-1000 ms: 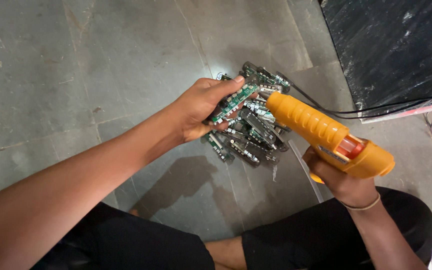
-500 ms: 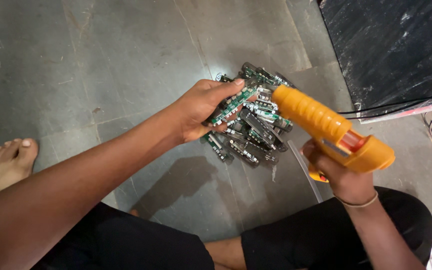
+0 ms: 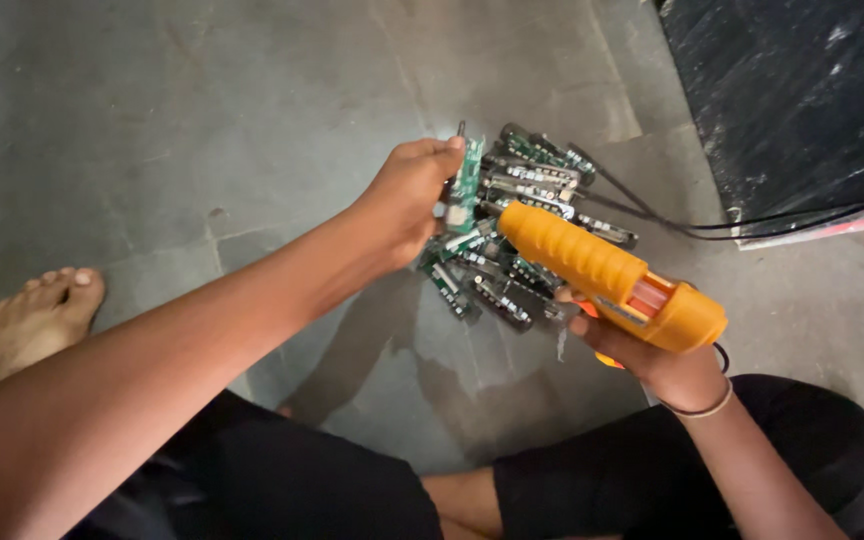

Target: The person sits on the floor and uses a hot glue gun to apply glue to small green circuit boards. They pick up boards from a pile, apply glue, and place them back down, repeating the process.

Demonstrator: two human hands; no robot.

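Observation:
My left hand [image 3: 407, 195] holds a small green circuit board [image 3: 466, 180] upright by its edge, lifted just above a pile of several similar green circuit boards [image 3: 512, 250] on the grey floor. My right hand [image 3: 652, 355] grips an orange glue gun [image 3: 607, 275] by its handle, the nozzle pointing up-left toward the held board, a short gap from it. A cord hangs from the gun's rear.
A black panel [image 3: 802, 100] with a red lower edge stands at the upper right, with black cables [image 3: 672, 225] running along the floor beneath it. My bare left foot [image 3: 27, 325] rests at the far left. My crossed legs in black trousers [image 3: 652, 480] fill the bottom.
My left hand has picked one circuit board out of the pile and lifted it upright. The glue gun stays aimed toward it. The foot has come into view at the left.

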